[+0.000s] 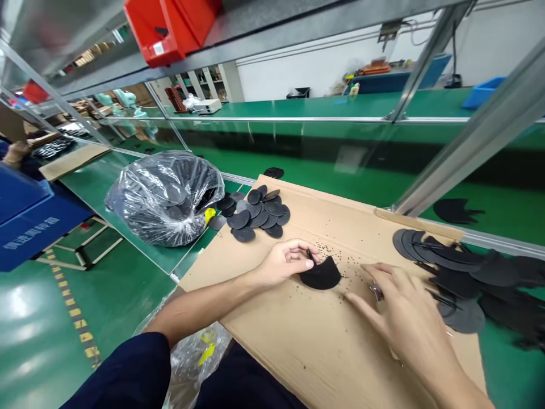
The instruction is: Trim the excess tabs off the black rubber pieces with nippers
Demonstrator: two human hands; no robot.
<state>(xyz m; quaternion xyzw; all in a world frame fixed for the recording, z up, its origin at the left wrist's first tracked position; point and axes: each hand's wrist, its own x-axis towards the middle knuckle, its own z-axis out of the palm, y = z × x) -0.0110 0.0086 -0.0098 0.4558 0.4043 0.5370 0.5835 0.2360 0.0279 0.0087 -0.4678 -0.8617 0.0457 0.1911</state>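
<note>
My left hand (286, 262) pinches the narrow stem of a black fan-shaped piece (321, 275) between thumb and fingers. This dark piece rests on a brown cardboard sheet (298, 335), with tiny reddish-brown crumbs scattered around it. To its right, my right hand (398, 304) hovers over the cardboard with thumb and fingers curved. A small shiny tool (376, 292) shows beneath those fingers; its kind is mostly hidden by the hand. Loose black discs (258, 213) are heaped at the cardboard's far left. Overlapping black pieces with stems (451, 258) lie beyond my right hand.
A clear plastic bag (168, 196) full of dark discs stands on the green table at left. Metal uprights (464, 136) and an overhead shelf with a red bin (164, 28) frame the bench. At far left are a blue crate (32, 221) and another person's hand (17, 152).
</note>
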